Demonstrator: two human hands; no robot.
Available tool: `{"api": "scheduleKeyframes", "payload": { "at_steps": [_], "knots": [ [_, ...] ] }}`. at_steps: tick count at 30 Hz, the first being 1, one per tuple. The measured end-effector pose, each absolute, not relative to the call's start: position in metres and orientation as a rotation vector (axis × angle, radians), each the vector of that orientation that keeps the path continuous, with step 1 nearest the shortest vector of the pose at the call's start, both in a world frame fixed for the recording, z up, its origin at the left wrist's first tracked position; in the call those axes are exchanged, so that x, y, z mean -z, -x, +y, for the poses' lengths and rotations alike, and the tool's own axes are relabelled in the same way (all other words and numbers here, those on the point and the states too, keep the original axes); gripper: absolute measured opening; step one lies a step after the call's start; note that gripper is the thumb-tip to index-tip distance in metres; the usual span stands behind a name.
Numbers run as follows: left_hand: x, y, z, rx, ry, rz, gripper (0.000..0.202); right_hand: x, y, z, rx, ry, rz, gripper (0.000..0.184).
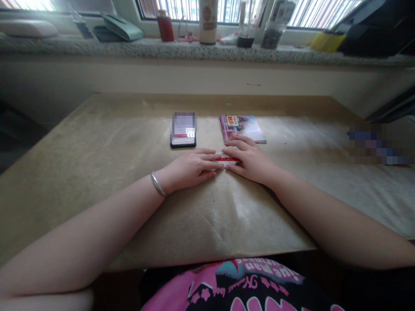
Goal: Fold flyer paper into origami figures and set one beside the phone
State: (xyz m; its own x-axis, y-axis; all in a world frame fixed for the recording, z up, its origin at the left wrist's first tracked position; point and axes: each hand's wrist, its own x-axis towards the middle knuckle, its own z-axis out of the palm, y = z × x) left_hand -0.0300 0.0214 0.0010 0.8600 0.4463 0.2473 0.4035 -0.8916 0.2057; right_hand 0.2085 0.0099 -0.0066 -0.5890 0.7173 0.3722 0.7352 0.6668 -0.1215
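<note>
A small flat white piece with a red strip [227,159], paper by its look, lies on the table between my hands, its two ends covered by my fingers. My left hand [191,167] rests palm down, fingers stretched out over the left end. From the other side my right hand [249,159] lies on the right end, its fingers spread. Just beyond the right fingertips is a colorful printed booklet or pad [244,127]. A phone [183,129] lies face up ahead of my left hand, its screen partly blurred.
The table [106,181] has a light brown covering. Behind it a speckled stone sill [181,51] carries a red bottle [165,26], a tall pale container [208,21], a green case [125,29] and a yellow item [328,41]. A blurred object [378,144] lies at the right.
</note>
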Motion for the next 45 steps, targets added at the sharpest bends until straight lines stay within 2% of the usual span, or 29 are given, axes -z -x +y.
{"api": "scheduleKeyframes", "payload": {
  "at_steps": [6,15,28,39,45],
  "knots": [
    [-0.002,0.027,0.016,-0.447,-2.955,0.667,0.039,0.003,-0.211,0.011,0.095,0.904,-2.548,0.026],
    [-0.003,0.027,0.013,-0.332,-3.025,0.747,0.043,-0.002,-0.211,0.009,0.047,0.857,-2.629,0.026],
    [-0.022,0.022,0.001,-0.192,-3.07,0.986,0.029,-0.01,-0.227,0.013,-0.038,1.012,-2.69,0.022],
    [-0.038,0.023,-0.002,0.065,-2.996,1.198,0.036,-0.02,-0.236,0.011,0.023,1.161,-2.781,0.023],
    [-0.032,0.026,0.002,-0.041,-3.048,1.177,0.03,-0.021,-0.238,0.011,0.032,1.189,-2.776,0.021]
  ]
}}
